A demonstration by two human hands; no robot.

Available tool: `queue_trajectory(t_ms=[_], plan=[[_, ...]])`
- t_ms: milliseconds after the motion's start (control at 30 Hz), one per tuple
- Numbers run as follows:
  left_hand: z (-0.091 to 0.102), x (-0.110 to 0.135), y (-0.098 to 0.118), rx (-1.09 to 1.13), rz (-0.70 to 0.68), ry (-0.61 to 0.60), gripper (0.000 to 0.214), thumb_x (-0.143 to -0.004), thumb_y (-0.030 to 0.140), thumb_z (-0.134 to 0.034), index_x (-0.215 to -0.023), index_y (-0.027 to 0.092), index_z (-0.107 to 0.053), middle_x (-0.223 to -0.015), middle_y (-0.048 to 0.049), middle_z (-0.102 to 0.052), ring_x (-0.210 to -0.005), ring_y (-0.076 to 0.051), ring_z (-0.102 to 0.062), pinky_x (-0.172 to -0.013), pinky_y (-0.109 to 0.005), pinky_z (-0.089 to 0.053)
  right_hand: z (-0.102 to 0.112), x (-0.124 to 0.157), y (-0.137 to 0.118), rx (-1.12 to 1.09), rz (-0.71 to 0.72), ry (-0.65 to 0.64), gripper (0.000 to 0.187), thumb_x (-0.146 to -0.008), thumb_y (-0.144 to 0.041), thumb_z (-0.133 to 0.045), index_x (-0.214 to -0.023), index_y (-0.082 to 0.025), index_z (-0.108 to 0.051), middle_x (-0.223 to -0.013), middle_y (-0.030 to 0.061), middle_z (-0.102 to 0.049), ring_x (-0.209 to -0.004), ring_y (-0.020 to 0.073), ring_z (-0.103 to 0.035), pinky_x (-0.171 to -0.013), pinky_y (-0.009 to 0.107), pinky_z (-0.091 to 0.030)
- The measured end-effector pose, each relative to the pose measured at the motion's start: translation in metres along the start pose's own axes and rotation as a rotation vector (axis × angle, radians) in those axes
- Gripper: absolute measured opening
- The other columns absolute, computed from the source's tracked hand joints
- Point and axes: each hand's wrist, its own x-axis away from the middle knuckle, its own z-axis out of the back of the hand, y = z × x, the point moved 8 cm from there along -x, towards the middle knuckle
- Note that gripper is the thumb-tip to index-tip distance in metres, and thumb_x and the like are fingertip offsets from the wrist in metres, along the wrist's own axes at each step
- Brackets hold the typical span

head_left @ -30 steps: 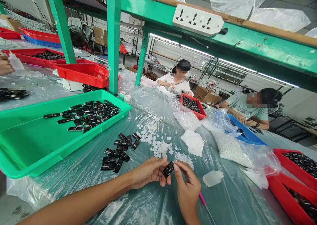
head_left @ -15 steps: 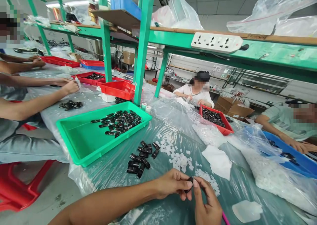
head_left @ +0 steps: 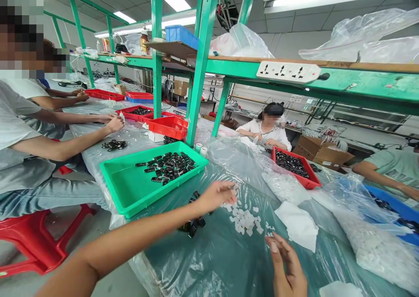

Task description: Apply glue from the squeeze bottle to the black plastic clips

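My left hand [head_left: 218,197] reaches over the near edge of a heap of small white pieces [head_left: 246,220], its fingers apart and somewhat blurred; I see nothing in them. Partly hidden under that wrist lies a pile of small black parts with shiny faces [head_left: 193,228]. My right hand [head_left: 288,264] is low on the right, thumb and fingers loosely curved and apart. Its fingertips are beside a scatter of tiny white bits [head_left: 269,228], and no held thing shows there.
A green tray [head_left: 113,177] of black parts stands behind the pile. A white sheet [head_left: 296,223] and a plastic bag of white pieces [head_left: 376,240] lie to the right. Green shelf posts [head_left: 201,74] rise from the table. Other people sit left and across, near red trays [head_left: 314,181].
My hands, together on a small black part before, have separated. My left hand has moved forward to the white pieces; the black part no longer shows in either hand. The view has tilted up.
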Motion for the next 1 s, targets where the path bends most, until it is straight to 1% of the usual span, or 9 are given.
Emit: queue_trajectory(t_ms=[167,233,300,400,567,667,800,933,1000], plan=[[0.118,-0.031,0.023,-0.317,-0.062,0.306,0.049,-0.088,0.038,-0.042,-0.127,0.008,-0.045,-0.103,-0.0138,-0.064,-0.092,-0.023,-0.062,-0.080,-0.032,-0.046,-0.008,0.011,-0.010,0.053,-0.010,-0.034,0.047,-0.074,-0.057,-0.052,-0.106,-0.023,-0.060,-0.104,0.0082,-0.065,-0.078,0.0216,-0.060,-0.035,0.021,-0.028],[0.151,-0.033,0.020,-0.480,-0.040,0.391,0.055,-0.082,0.037,-0.053,-0.128,0.009,-0.043,-0.117,-0.0150,-0.058,-0.113,-0.030,-0.049,-0.090,-0.036,-0.039,-0.008,0.014,-0.014,0.050,0.024,-0.025,0.045,-0.075,-0.056,-0.052,-0.106,-0.023,-0.061,-0.103,0.0079,-0.065,-0.075,0.0204,-0.060,-0.032,0.019,-0.025],[0.166,-0.028,0.009,-0.632,0.004,0.415,0.065,-0.071,0.032,-0.065,-0.128,0.008,-0.044,-0.128,-0.0180,-0.049,-0.124,-0.037,-0.035,-0.097,-0.042,-0.031,-0.008,0.014,-0.015,0.044,0.045,-0.036,0.045,-0.074,-0.056,-0.053,-0.104,-0.023,-0.062,-0.101,0.0086,-0.065,-0.075,0.0212,-0.060,-0.032,0.019,-0.028],[0.154,-0.017,-0.012,-0.795,0.034,0.324,0.055,-0.074,0.029,-0.062,-0.124,0.011,-0.050,-0.131,-0.0163,-0.046,-0.125,-0.035,-0.034,-0.102,-0.042,-0.025,-0.007,0.010,-0.010,0.052,0.058,-0.077,0.048,-0.072,-0.056,-0.056,-0.105,-0.022,-0.062,-0.097,0.0097,-0.065,-0.076,0.0225,-0.061,-0.033,0.018,-0.031],[0.092,0.003,-0.043,-0.934,0.042,0.018,0.030,-0.078,0.026,-0.058,-0.107,0.020,-0.065,-0.116,-0.0069,-0.060,-0.110,-0.026,-0.051,-0.093,-0.031,-0.036,-0.001,0.001,-0.011,-0.001,0.139,-0.058,0.046,-0.074,-0.051,-0.057,-0.106,-0.018,-0.060,-0.089,0.0100,-0.064,-0.076,0.0223,-0.061,-0.036,0.019,-0.034],[0.066,0.012,-0.059,-0.974,0.059,-0.124,0.024,-0.075,0.025,-0.061,-0.098,0.023,-0.068,-0.103,-0.0049,-0.066,-0.103,-0.025,-0.056,-0.087,-0.028,-0.040,0.001,-0.002,-0.023,-0.041,0.214,-0.065,0.044,-0.076,-0.047,-0.058,-0.107,-0.016,-0.058,-0.071,0.0037,-0.059,-0.064,0.0178,-0.057,-0.041,0.020,-0.038],[0.056,0.016,-0.074,-1.015,0.076,-0.198,0.024,-0.071,0.023,-0.064,-0.094,0.021,-0.069,-0.100,-0.0074,-0.065,-0.101,-0.028,-0.055,-0.082,-0.030,-0.041,0.002,-0.004,-0.032,0.081,0.303,-0.111,0.038,-0.079,-0.043,-0.056,-0.108,-0.018,-0.057,-0.059,-0.0035,-0.044,-0.052,0.0130,-0.046,-0.042,0.020,-0.038],[0.059,0.016,-0.079,-1.031,0.088,-0.179,0.026,-0.068,0.019,-0.063,-0.094,0.019,-0.067,-0.102,-0.0099,-0.063,-0.101,-0.030,-0.054,-0.081,-0.031,-0.041,-0.003,0.003,-0.023,0.317,0.504,-0.215,0.030,-0.084,-0.037,-0.052,-0.109,-0.022,-0.058,-0.068,0.0005,-0.055,-0.054,0.0131,-0.051,-0.044,0.020,-0.041],[0.060,0.017,-0.078,-1.016,0.088,-0.160,0.023,-0.069,0.018,-0.061,-0.091,0.019,-0.066,-0.100,-0.0101,-0.063,-0.100,-0.030,-0.055,-0.079,-0.031,-0.041,-0.002,0.009,-0.016,0.385,0.621,-0.218,0.026,-0.085,-0.033,-0.050,-0.107,-0.023,-0.059,-0.075,0.0030,-0.061,-0.057,0.0141,-0.056,-0.050,0.022,-0.046]])
